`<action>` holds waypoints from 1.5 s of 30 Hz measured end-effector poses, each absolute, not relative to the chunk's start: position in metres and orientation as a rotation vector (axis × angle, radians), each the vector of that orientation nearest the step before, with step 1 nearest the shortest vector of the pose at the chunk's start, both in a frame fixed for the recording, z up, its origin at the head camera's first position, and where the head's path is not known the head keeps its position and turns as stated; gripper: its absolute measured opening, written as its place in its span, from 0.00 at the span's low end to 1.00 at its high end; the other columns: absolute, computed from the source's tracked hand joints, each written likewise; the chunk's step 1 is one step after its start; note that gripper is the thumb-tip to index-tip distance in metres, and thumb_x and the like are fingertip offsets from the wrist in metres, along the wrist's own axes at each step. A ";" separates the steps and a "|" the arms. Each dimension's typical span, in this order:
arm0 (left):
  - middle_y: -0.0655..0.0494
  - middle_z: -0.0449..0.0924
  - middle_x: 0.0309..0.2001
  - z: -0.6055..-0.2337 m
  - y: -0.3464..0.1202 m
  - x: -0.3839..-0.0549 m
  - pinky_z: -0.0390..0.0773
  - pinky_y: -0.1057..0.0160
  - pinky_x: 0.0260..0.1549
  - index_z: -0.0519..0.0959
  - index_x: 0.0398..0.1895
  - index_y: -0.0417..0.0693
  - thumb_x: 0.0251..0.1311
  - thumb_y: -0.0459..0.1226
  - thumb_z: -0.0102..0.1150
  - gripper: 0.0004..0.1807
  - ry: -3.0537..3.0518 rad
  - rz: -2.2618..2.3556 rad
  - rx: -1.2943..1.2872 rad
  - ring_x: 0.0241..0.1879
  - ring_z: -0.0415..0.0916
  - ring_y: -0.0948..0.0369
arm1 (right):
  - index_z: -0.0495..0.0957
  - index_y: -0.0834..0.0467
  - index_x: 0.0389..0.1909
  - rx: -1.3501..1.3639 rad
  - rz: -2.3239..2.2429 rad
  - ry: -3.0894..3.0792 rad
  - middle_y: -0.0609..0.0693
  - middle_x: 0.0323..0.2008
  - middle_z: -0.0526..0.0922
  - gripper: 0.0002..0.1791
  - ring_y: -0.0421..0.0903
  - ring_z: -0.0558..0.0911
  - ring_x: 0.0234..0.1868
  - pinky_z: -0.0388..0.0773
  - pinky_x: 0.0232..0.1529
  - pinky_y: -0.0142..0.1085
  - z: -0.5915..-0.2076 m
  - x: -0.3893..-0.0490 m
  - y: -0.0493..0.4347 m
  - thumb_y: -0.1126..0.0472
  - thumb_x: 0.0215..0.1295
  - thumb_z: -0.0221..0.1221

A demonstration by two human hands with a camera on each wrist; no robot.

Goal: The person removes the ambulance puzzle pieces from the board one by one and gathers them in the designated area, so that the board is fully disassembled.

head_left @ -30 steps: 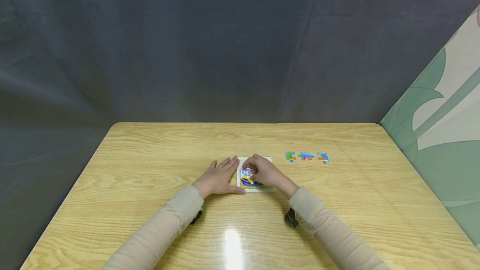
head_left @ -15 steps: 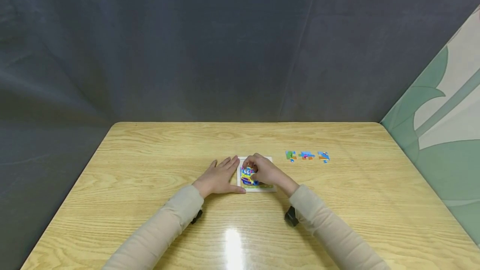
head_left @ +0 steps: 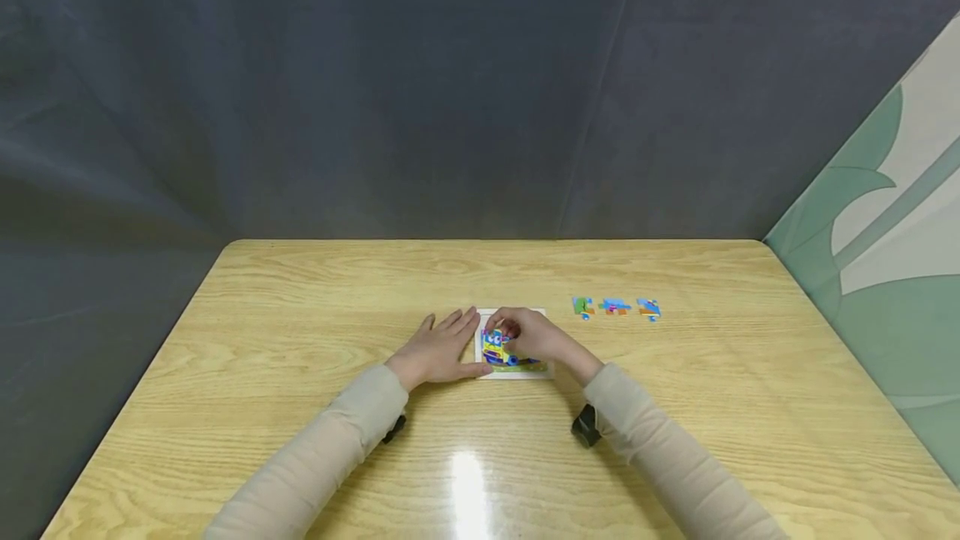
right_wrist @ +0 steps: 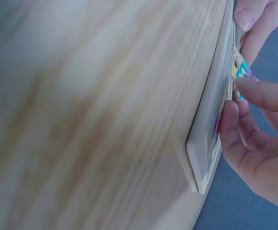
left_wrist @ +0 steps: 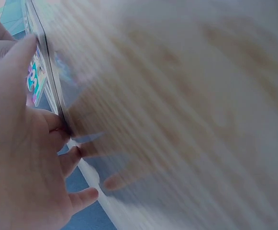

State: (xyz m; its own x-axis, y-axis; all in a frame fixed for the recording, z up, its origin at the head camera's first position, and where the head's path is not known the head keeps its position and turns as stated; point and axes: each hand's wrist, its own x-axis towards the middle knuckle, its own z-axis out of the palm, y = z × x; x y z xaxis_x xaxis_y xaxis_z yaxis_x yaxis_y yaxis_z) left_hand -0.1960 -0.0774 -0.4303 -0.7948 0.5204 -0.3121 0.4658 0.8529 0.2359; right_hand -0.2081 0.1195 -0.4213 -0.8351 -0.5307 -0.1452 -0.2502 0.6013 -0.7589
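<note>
A small picture puzzle in a white-bordered tray (head_left: 477,345) lies at the middle of the table. My left hand (head_left: 441,350) rests along the tray's left side, its fingers spread and straight and its thumb at the near left corner. Above the picture, my right hand (head_left: 536,336) pinches a puzzle piece (right_wrist: 240,69) with cartoon eyes between thumb and fingers. That piece stands tilted at the left part of the picture in the right wrist view. My right fingers hide the upper right of the picture.
Three loose puzzle pieces lie in a row right of the tray: a green and blue piece (head_left: 582,306), a blue piece with pink (head_left: 614,306) and a blue and orange piece (head_left: 648,307). Dark cloth (head_left: 420,107) hangs behind the wooden table (head_left: 300,307).
My right hand shifts slightly over the tray, and the pinched puzzle piece changes its tilt a little. The left hand keeps its place, while the head view tips slightly.
</note>
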 end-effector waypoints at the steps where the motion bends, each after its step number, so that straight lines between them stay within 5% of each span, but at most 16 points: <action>1: 0.58 0.39 0.78 -0.431 -0.077 -0.196 0.43 0.41 0.73 0.45 0.77 0.51 0.62 0.67 0.41 0.48 2.666 0.203 0.735 0.77 0.41 0.57 | 0.76 0.66 0.46 -0.629 -1.103 2.464 0.53 0.29 0.72 0.18 0.42 0.68 0.30 0.66 0.31 0.28 -0.421 -0.208 0.120 0.80 0.54 0.54; 23: 0.57 0.41 0.78 -0.434 -0.076 -0.194 0.45 0.42 0.73 0.46 0.77 0.50 0.63 0.66 0.42 0.47 2.681 0.194 0.709 0.77 0.43 0.56 | 0.77 0.67 0.54 -0.529 -1.147 2.438 0.56 0.30 0.78 0.20 0.40 0.68 0.24 0.66 0.26 0.29 -0.421 -0.205 0.123 0.75 0.61 0.51; 34: 0.57 0.41 0.78 -0.434 -0.075 -0.194 0.45 0.42 0.73 0.45 0.77 0.51 0.62 0.67 0.41 0.48 2.684 0.199 0.708 0.77 0.42 0.56 | 0.79 0.66 0.51 -0.472 -1.237 2.472 0.62 0.38 0.80 0.17 0.49 0.79 0.36 0.78 0.36 0.35 -0.408 -0.202 0.148 0.74 0.63 0.51; 45: 0.57 0.40 0.78 -0.432 -0.074 -0.194 0.45 0.43 0.73 0.44 0.77 0.51 0.62 0.66 0.42 0.48 2.684 0.201 0.716 0.77 0.42 0.55 | 0.77 0.70 0.49 -0.385 -1.325 2.492 0.62 0.38 0.81 0.15 0.47 0.78 0.40 0.75 0.38 0.33 -0.403 -0.202 0.192 0.74 0.61 0.56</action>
State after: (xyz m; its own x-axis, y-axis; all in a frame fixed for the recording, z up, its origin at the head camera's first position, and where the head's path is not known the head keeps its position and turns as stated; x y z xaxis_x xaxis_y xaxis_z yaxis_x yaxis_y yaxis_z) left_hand -0.1938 -0.0736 -0.4321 -0.8091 0.5051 -0.3004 0.4546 0.8619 0.2248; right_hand -0.2023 0.1918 -0.4033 -0.9216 -0.3659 -0.1294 -0.0973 0.5406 -0.8357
